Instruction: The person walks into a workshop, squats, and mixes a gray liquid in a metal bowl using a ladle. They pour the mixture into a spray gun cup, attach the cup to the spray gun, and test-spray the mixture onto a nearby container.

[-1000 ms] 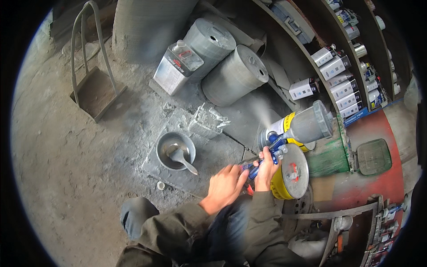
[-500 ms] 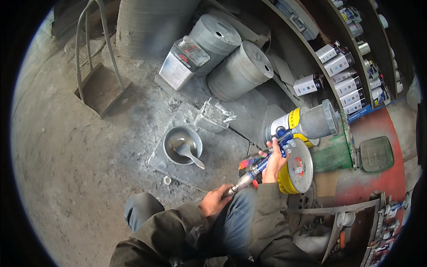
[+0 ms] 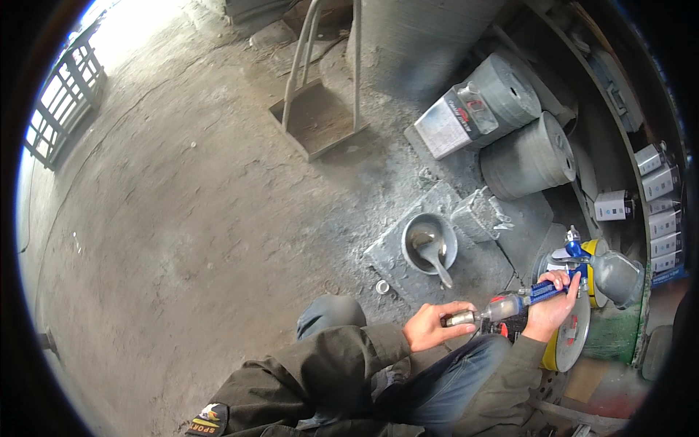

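My right hand (image 3: pixel 547 317) is wrapped around the blue handle of a paint spray gun (image 3: pixel 540 293), out to the right over my knee. The gun lies on its side, its grey cup (image 3: pixel 619 280) pointing to the right. At the handle's lower end is a clear fitting (image 3: pixel 504 308). My left hand (image 3: pixel 431 328) pinches the metal coupling (image 3: pixel 460 318) in line with it, fingers and thumb on either side. The palm side of both hands is hidden.
Beyond my hands stand a metal bowl (image 3: pixel 453 242) holding a paddle (image 3: pixel 432 253), a crusted square tin (image 3: pixel 470 218) and a small white ring (image 3: pixel 382 287). Two grey drums (image 3: pixel 520 164) and a rectangular can (image 3: pixel 443 131) are farther off. A yellow-sided can (image 3: pixel 575 341) sits beside my right hand.
My view has swung left, so the scene sits farther right. The spray gun has tipped closer to level. My left hand's fingers have straightened along the coupling; both hands keep their hold.
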`<state>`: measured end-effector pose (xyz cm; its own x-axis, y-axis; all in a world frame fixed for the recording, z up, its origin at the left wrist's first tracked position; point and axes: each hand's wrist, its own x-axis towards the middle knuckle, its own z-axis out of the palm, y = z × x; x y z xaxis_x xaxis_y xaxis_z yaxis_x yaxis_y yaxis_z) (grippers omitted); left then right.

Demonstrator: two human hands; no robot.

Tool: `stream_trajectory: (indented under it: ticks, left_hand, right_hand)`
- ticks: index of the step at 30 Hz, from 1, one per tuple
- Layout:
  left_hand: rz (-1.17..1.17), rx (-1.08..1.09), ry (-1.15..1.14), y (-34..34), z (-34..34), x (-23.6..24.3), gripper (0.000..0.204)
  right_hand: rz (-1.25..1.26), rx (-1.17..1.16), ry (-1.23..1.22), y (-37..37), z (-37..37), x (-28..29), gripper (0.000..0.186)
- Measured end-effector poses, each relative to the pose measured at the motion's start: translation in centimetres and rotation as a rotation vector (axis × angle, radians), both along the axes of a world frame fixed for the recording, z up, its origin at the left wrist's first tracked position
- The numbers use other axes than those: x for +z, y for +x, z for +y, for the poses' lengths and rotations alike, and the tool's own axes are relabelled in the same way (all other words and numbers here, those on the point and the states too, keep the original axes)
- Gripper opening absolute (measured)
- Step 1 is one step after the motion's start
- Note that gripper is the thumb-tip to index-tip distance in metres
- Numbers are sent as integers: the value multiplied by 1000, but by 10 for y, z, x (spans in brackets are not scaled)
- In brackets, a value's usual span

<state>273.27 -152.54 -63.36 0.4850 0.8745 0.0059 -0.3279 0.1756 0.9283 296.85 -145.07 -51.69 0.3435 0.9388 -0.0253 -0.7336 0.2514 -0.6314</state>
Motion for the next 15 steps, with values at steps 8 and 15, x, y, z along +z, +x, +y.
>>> stream_trajectory:
  ticks: [8,15]
  left_hand:
    - [-157,229,-294,-23,-9,5,29]
    - [-299,140,-673,-68,-22,38,28]
  right_hand:
    - [-62,86,49,-56,25,2,36]
    - [-100,259,148,-115,39,33,36]
